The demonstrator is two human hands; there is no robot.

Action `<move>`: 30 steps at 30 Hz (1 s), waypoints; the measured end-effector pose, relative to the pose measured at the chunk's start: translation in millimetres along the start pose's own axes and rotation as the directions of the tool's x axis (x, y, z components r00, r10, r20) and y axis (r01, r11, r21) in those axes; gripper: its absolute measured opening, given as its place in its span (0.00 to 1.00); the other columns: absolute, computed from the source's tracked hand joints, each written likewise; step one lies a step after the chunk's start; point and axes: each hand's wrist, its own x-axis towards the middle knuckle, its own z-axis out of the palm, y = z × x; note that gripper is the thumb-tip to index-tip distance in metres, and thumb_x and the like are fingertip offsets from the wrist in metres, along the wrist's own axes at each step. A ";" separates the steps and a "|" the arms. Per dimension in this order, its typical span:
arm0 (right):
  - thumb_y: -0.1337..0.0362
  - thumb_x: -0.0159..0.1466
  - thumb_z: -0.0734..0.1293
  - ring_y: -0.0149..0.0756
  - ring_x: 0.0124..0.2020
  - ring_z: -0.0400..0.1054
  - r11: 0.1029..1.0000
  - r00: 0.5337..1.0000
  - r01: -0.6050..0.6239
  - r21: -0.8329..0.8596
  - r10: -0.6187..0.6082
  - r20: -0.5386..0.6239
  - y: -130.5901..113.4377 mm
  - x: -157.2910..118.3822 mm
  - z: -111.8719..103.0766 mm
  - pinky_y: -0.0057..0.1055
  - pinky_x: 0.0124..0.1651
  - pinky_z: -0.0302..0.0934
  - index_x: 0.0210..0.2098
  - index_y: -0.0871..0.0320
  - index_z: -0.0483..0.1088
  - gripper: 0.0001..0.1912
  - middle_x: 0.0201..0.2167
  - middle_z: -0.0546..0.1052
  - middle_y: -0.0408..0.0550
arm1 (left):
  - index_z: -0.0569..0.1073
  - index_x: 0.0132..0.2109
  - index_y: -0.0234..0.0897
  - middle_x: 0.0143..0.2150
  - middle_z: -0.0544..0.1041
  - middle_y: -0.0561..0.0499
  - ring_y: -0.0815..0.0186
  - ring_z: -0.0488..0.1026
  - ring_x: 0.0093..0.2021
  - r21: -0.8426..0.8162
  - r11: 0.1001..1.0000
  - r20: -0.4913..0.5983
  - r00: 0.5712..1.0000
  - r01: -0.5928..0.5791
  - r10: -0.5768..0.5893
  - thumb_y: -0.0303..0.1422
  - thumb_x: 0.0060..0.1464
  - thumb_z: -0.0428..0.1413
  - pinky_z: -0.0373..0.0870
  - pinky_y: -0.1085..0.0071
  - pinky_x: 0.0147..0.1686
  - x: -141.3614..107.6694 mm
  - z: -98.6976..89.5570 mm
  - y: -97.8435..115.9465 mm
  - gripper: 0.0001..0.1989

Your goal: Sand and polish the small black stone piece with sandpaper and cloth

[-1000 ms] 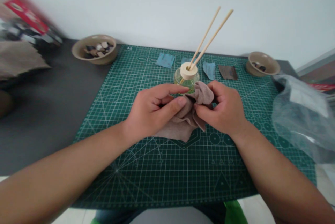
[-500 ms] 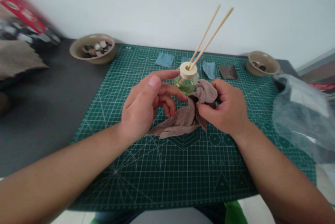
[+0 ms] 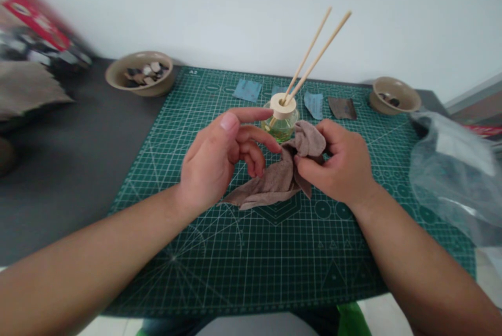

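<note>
My right hand (image 3: pixel 339 160) grips a bunched brown cloth (image 3: pixel 276 174), fingers and thumb closed on its upper right part. The cloth's loose end trails down to the left over the green cutting mat (image 3: pixel 274 268). My left hand (image 3: pixel 225 155) is open beside the cloth, its index finger stretched out and the other fingers loosely curled; the fingertips come close to the cloth, and I cannot tell if they touch it. Just behind both hands stands a reed diffuser (image 3: pixel 281 116), a glass bottle with greenish liquid, a pale round cap and two sticks (image 3: pixel 319 53).
Bowls of small stones stand at back left (image 3: pixel 141 79) and back right (image 3: pixel 394 96). Blue packets (image 3: pixel 247 90) and a brown packet (image 3: pixel 342 108) lie along the mat's back. A clear plastic bag (image 3: pixel 455 168) lies at right. A white wall (image 3: pixel 235 6) rises behind.
Almost nothing differs; the whole view has shifted very slightly. Both hands and the cloth keep the same positions.
</note>
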 end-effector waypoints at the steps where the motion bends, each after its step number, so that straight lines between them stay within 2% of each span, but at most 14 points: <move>1: 0.67 0.51 0.70 0.26 0.18 0.53 1.000 1.000 0.000 0.000 0.000 -0.002 -0.1 -0.1 0.0 0.29 0.24 0.47 0.25 0.54 0.63 0.10 0.17 0.63 0.34 | 0.75 0.54 0.42 0.37 0.84 0.46 0.65 0.76 0.22 -0.003 1.000 0.000 1.000 0.003 -0.003 0.49 0.67 0.44 0.72 0.68 0.23 -0.2 -0.2 -0.3 0.22; 13: 0.68 0.51 0.69 0.26 0.18 0.54 1.000 1.000 0.020 0.001 -0.020 0.018 0.3 -0.8 -0.1 0.28 0.24 0.47 0.25 0.54 0.62 0.10 0.17 0.64 0.33 | 0.76 0.51 0.42 0.36 0.84 0.46 0.65 0.75 0.22 -0.012 1.000 -0.008 1.000 -0.008 0.007 0.48 0.67 0.46 0.71 0.67 0.23 0.1 1.9 2.6 0.21; 19: 0.70 0.50 0.70 0.24 0.18 0.54 0.999 1.000 0.027 0.036 -0.027 0.010 -0.7 -1.2 -0.1 0.28 0.24 0.47 0.26 0.55 0.63 0.10 0.17 0.64 0.33 | 0.76 0.52 0.40 0.37 0.84 0.46 0.65 0.76 0.24 -0.036 0.998 0.014 0.999 -0.049 0.050 0.46 0.68 0.46 0.71 0.68 0.24 0.6 1.0 -0.9 0.20; 22: 0.71 0.50 0.71 0.24 0.19 0.54 0.993 1.000 0.006 0.118 -0.008 0.014 -1.7 -1.0 -0.5 0.27 0.24 0.47 0.26 0.56 0.65 0.10 0.18 0.65 0.33 | 0.77 0.51 0.37 0.35 0.83 0.46 0.66 0.76 0.25 0.021 0.998 -0.045 0.997 -0.065 0.066 0.45 0.66 0.53 0.72 0.71 0.24 2.2 3.6 -4.1 0.18; 26: 0.71 0.50 0.71 0.25 0.20 0.55 0.973 0.999 -0.031 0.228 0.028 0.015 -2.4 0.1 -1.8 0.26 0.23 0.47 0.26 0.56 0.66 0.09 0.18 0.66 0.33 | 0.78 0.49 0.36 0.36 0.82 0.48 0.69 0.74 0.26 0.113 0.994 -0.114 0.993 -0.013 0.026 0.37 0.61 0.60 0.72 0.73 0.26 4.1 7.4 -5.1 0.13; 30: 0.70 0.51 0.71 0.25 0.20 0.56 0.950 0.998 -0.050 0.310 0.037 0.048 -1.6 0.9 -2.2 0.25 0.23 0.48 0.26 0.57 0.66 0.08 0.19 0.67 0.34 | 0.81 0.44 0.36 0.34 0.81 0.49 0.67 0.76 0.28 0.253 0.967 -0.055 0.998 -0.015 0.030 0.38 0.60 0.60 0.73 0.72 0.27 5.0 5.3 -3.2 0.11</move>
